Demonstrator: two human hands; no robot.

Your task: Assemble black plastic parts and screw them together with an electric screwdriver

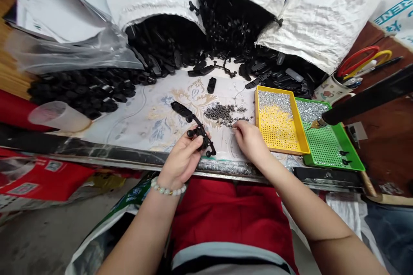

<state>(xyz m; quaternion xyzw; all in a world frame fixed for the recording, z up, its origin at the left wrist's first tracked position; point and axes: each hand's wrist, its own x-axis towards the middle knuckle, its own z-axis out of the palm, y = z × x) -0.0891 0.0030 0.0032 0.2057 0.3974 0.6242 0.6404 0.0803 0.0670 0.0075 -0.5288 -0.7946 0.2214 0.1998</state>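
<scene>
Red top (226,219) fills the bottom of my feed, L forearm (135,232) and R forearm (316,215) coming in from 6 o'clock. L hand (182,159), w/ a pale bead bracelet (168,186) at the wrist, is curled round a black plastic piece (198,131), thumb and fingers gripping it. Piece is long and branched, w/ knobbed ends, its far end pointing to 10 o'clock above the hand, all of it over the patterned table cover (180,111).

R hand (250,142) sits just right of it, fingers pressed together and pointing down at the edge of a heap of small grey metal bits (222,114). Fingertips (235,126) are touching or just beside the heap; can't tell from here if they're pinching anything.

At 2–3 o'clock from the hands, a yellow perforated tray (298,133) and a green perforated tray (342,154) sit side by side, both holding silver bits. Black power driver (364,99) hangs in from 3 o'clock, brass tip over the green tray. Two small black parts (344,157) lie on that tray's near edge.

At 12 o'clock, white woven sacks (245,4) spill loose black parts (161,51) onto the table. Clear plastic cup (60,116) lies at 9 o'clock. Mug (331,88) w/ red-handled scissors (356,60) is at 2 o'clock.
</scene>
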